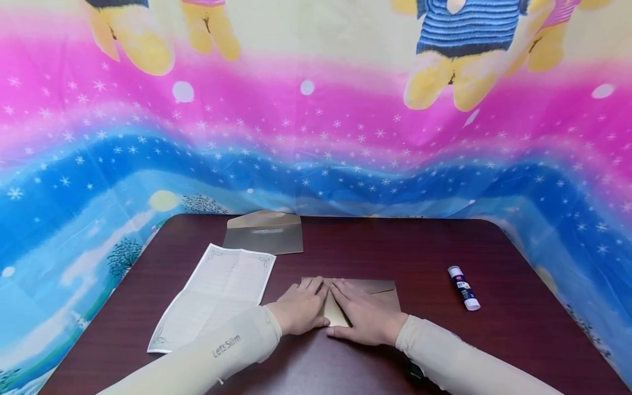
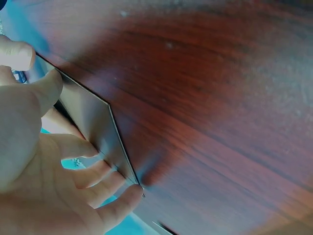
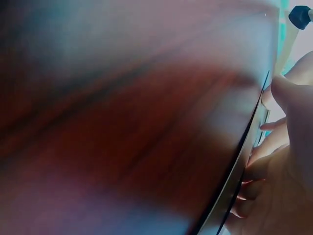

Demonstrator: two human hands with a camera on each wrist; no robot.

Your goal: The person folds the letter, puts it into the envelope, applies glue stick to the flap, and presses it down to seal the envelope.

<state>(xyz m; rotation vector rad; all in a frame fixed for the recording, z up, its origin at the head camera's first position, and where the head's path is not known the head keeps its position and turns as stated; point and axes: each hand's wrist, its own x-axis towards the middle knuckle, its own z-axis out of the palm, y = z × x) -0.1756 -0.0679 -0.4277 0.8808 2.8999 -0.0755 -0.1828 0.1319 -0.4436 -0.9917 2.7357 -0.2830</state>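
Observation:
A brown-grey envelope (image 1: pixel 387 291) lies on the table in front of me, its lighter part showing between my hands. My left hand (image 1: pixel 301 308) presses on its left side, fingers stretched forward and the thumb near its front edge. On the right half rests my right hand (image 1: pixel 367 314), palm down, fingers extended toward the middle; the fingertips of both hands come close together. In the left wrist view, fingers of the left hand (image 2: pixel 54 147) spread over the envelope's corner (image 2: pixel 95 110). The right wrist view has the envelope edge (image 3: pixel 227 191) running beneath the right hand (image 3: pixel 288 166).
Left of the hands lies a creased white sheet (image 1: pixel 222 291) with a decorative border. Behind it, at the table's far edge, is another envelope (image 1: pixel 266 238) with its flap raised. A glue stick (image 1: pixel 464 288) lies on the right side of the dark wooden table (image 1: pixel 424 252).

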